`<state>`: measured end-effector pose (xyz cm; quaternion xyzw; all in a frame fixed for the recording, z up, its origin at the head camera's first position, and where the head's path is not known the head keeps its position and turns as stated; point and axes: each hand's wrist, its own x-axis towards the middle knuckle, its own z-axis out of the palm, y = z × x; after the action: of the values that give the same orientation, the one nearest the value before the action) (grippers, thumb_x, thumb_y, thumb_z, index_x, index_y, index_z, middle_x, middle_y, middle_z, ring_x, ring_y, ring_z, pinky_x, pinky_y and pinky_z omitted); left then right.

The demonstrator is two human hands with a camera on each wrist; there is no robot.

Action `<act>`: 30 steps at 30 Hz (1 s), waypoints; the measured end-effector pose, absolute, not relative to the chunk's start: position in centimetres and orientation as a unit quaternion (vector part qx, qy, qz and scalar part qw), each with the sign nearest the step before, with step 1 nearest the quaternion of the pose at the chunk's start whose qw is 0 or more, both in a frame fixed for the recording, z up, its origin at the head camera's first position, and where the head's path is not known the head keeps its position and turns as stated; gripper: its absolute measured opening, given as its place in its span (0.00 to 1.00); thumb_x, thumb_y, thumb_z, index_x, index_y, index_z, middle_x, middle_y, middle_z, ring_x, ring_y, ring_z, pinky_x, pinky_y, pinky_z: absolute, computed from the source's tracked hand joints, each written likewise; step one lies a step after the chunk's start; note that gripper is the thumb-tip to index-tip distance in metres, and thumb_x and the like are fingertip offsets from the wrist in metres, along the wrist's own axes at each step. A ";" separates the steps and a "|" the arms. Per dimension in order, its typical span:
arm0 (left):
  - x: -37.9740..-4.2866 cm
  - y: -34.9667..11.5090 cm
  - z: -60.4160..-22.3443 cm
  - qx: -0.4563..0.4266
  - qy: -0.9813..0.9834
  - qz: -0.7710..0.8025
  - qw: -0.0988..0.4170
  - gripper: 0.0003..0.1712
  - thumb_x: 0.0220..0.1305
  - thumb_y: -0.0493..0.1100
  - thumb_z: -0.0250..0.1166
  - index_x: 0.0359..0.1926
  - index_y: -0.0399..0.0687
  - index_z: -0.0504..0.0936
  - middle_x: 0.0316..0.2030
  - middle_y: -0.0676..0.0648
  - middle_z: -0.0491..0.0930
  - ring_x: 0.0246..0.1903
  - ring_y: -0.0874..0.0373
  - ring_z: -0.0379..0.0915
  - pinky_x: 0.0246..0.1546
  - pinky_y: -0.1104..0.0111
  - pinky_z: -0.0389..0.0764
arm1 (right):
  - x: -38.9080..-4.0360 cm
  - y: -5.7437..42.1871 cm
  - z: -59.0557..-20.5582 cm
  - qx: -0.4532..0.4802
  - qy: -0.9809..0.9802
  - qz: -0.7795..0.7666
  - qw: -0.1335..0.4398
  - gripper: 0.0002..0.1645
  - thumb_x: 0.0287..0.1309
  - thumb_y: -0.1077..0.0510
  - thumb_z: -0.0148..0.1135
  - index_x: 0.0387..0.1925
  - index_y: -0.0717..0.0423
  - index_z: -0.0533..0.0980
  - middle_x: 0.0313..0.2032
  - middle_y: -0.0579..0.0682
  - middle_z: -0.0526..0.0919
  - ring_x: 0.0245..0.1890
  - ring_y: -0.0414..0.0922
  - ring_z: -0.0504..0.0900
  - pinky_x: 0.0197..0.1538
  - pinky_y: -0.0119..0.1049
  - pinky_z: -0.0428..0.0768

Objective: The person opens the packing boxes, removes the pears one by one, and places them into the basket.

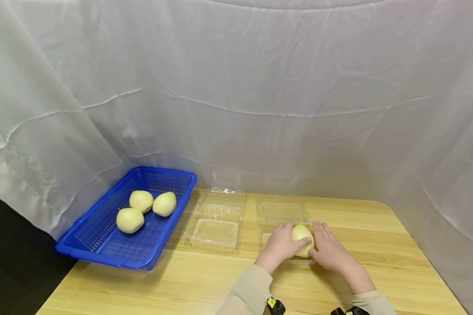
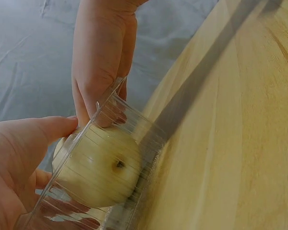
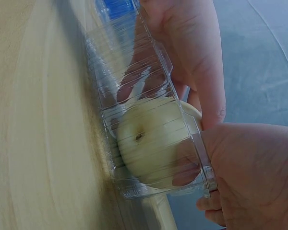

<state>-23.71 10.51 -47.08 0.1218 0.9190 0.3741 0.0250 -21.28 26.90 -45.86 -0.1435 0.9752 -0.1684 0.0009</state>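
Observation:
A pale yellow pear [image 1: 301, 238] sits in the right-hand clear plastic container [image 1: 282, 209], whose lid lies open towards the back. My left hand [image 1: 282, 241] grips the pear from the left, thumb over its top. In the left wrist view, the pear [image 2: 103, 165] shows through the clear front wall. On the other side, my right hand [image 1: 333, 249] holds the container's right edge. Seen from the right wrist, its thumb lies inside against the pear [image 3: 151, 139], while its fingers stay outside the wall. Parts of the fingers are hidden behind the pear and the rim.
Left of the hands stands a second open clear container [image 1: 214, 232]. A blue plastic basket [image 1: 157, 249] at the left holds three pears [image 1: 130, 220]. All of these stand on a wooden table [image 1: 205, 284], with a grey curtain [image 1: 260, 109] hanging behind it.

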 end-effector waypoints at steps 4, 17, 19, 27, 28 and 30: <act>-23.7 10.5 -47.0 0.122 0.918 0.376 0.034 0.41 0.58 0.69 0.62 0.64 0.50 0.71 0.58 0.45 0.77 0.51 0.53 0.77 0.44 0.63 0.81 | -21.3 26.9 -45.9 -0.146 0.975 -0.165 -0.003 0.48 0.54 0.58 0.58 0.69 0.79 0.50 0.70 0.76 0.52 0.71 0.73 0.49 0.71 0.64 0.54; -23.9 10.2 -46.7 0.100 0.900 0.419 0.066 0.38 0.55 0.58 0.68 0.64 0.49 0.72 0.52 0.46 0.79 0.37 0.58 0.75 0.28 0.69 0.76 | -21.2 27.0 -45.8 -0.147 0.974 -0.172 0.001 0.48 0.57 0.57 0.59 0.69 0.79 0.49 0.70 0.77 0.51 0.71 0.73 0.48 0.71 0.65 0.54; -23.9 10.1 -46.7 0.095 0.901 0.418 0.068 0.39 0.54 0.58 0.69 0.64 0.49 0.71 0.52 0.45 0.79 0.36 0.57 0.75 0.28 0.68 0.76 | -21.2 26.9 -45.9 -0.147 0.974 -0.170 -0.001 0.48 0.57 0.58 0.59 0.69 0.79 0.49 0.70 0.77 0.51 0.71 0.73 0.48 0.71 0.65 0.54; -24.0 9.5 -46.4 0.086 0.901 0.420 0.071 0.40 0.51 0.57 0.71 0.63 0.47 0.72 0.47 0.45 0.80 0.34 0.56 0.74 0.28 0.67 0.76 | -21.3 26.8 -45.9 -0.147 0.975 -0.163 -0.003 0.48 0.56 0.58 0.60 0.69 0.79 0.49 0.70 0.77 0.51 0.71 0.73 0.49 0.71 0.64 0.54; -24.0 9.4 -46.3 0.085 0.900 0.421 0.072 0.40 0.51 0.56 0.71 0.63 0.47 0.72 0.46 0.45 0.79 0.33 0.57 0.74 0.27 0.67 0.76 | -21.2 26.8 -45.9 -0.148 0.975 -0.163 -0.003 0.48 0.56 0.58 0.59 0.69 0.79 0.49 0.70 0.77 0.51 0.71 0.73 0.49 0.71 0.64 0.54; -24.0 9.2 -46.2 0.084 0.900 0.421 0.072 0.40 0.49 0.56 0.71 0.62 0.47 0.72 0.45 0.46 0.79 0.33 0.57 0.74 0.27 0.67 0.75 | -21.2 26.8 -45.9 -0.148 0.975 -0.164 -0.002 0.48 0.56 0.58 0.59 0.69 0.79 0.49 0.70 0.77 0.51 0.71 0.73 0.48 0.71 0.64 0.54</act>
<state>-24.00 9.23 -46.23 0.0843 0.9001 0.4214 0.0725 -21.24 26.80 -45.94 -0.1481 0.9753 -0.1636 -0.0021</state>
